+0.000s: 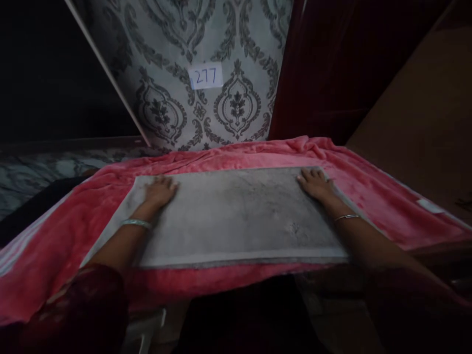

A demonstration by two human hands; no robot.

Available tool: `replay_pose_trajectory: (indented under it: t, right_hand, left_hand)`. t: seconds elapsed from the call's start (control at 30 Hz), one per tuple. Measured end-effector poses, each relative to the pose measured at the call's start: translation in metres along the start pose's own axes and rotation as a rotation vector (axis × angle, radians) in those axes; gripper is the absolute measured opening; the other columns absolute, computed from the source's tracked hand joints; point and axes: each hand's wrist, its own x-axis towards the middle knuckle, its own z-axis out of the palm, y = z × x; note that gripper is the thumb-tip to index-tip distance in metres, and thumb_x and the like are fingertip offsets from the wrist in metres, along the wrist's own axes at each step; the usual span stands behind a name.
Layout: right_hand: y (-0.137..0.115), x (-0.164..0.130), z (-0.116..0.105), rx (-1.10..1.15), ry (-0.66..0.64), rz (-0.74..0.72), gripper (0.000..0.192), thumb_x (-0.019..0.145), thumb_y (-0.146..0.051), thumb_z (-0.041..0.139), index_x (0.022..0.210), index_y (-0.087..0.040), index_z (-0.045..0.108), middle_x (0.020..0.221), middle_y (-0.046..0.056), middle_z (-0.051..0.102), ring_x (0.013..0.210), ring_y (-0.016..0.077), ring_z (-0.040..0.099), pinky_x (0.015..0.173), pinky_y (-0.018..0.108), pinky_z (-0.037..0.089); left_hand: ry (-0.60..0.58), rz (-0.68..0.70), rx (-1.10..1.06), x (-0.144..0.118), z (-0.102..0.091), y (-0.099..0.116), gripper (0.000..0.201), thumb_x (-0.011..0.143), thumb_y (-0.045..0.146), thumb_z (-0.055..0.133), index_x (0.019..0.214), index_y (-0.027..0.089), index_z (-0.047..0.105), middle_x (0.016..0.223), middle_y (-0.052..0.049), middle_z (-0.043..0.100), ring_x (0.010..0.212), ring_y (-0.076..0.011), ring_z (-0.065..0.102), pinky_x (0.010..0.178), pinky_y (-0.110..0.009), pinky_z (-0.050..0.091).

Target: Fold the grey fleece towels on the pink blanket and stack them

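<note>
here, both hands point(159, 191) flat on grey cloth point(221, 216) over pink blanket point(106, 184)

Left hand point(159, 191) softened by motion blur; outlines of its fingers point(171, 187) not cleanly made out. Near right corner of grey cloth point(221, 216) covered by right forearm point(372, 243). Pink blanket point(99, 196) cut off at both side edges; support beneath hidden. Maroon panel point(332, 59) cropped at top. Small white tag point(430, 205) too blurred to be read.
</note>
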Motion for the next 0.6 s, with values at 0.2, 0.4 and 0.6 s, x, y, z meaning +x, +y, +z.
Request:
replay_pose_trajectory:
  t: [0.2,0.4,0.6]
  right_hand:
    - [-0.075,-0.079,0.015,0.048,-0.056,-0.533,0.063,0.103,-0.058,0.029,0.159,-0.031,0.028,0.166,0.007,0.020,0.150,0.0377,0.017,0.115,0.067,0.018]
    - [-0.070,-0.121,0.014,0.032,-0.128,-0.577,0.060,0.104,-0.053,0.032,0.160,-0.032,0.026,0.167,0.005,0.015,0.152,0.0362,0.011,0.117,0.065,0.017]
    - [-0.058,-0.176,0.001,0.197,-0.185,-0.819,0.058,0.100,-0.057,0.044,0.154,-0.036,0.040,0.162,0.003,0.030,0.151,0.0340,0.021,0.118,0.062,0.021]
  left_hand:
    - [-0.204,0.336,0.046,-0.040,0.055,0.085,0.062,0.101,0.050,0.039,0.159,0.029,0.028,0.168,-0.006,0.020,0.154,-0.0333,0.012,0.121,-0.063,0.010]
    - [-0.233,0.321,0.066,-0.066,0.054,0.086,0.063,0.102,0.049,0.036,0.160,0.028,0.024,0.169,-0.006,0.015,0.155,-0.0346,0.007,0.120,-0.064,0.008]
    - [-0.293,0.471,-0.106,-0.121,0.042,0.094,0.065,0.097,0.057,0.047,0.156,0.030,0.036,0.166,-0.007,0.026,0.153,-0.0345,0.016,0.121,-0.060,0.015]
